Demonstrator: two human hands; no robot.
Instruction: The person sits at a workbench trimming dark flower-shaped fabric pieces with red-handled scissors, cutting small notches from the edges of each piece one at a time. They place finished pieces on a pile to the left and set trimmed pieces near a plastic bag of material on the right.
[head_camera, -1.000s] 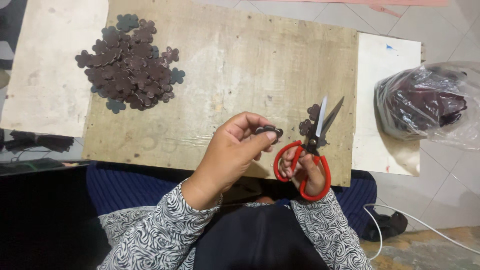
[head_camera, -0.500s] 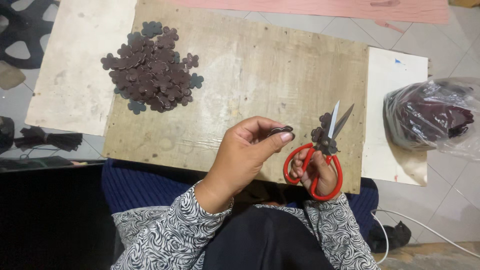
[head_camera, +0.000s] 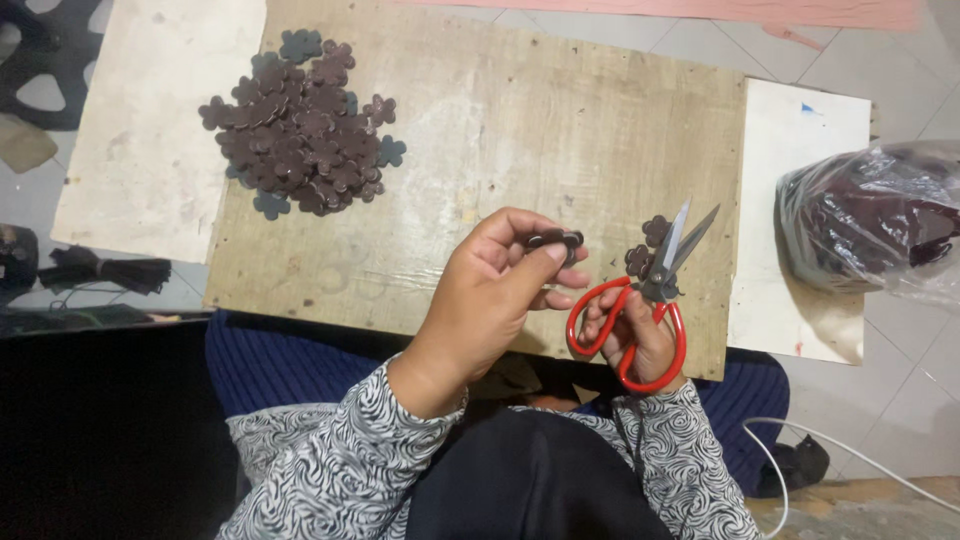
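My left hand (head_camera: 495, 290) pinches a small dark brown flower-shaped piece (head_camera: 556, 240) between thumb and fingers, above the wooden board (head_camera: 520, 130). My right hand (head_camera: 635, 330) grips red-handled scissors (head_camera: 650, 290) with the blades slightly apart and pointing up and away. Two more flower-shaped pieces (head_camera: 645, 245) lie on the board just behind the blades. A heap of several dark flower-shaped pieces (head_camera: 300, 130) sits at the board's far left.
A clear plastic bag of dark maroon material (head_camera: 870, 220) rests at the right on a white board (head_camera: 800, 200). Another pale board (head_camera: 150, 120) lies left. Dark scraps (head_camera: 100, 270) and a white cable (head_camera: 850, 450) lie on the tiled floor.
The view has shifted, so everything sits lower and further right in the frame. Both hands keep their grips; the left hand has turned the small piece slightly.
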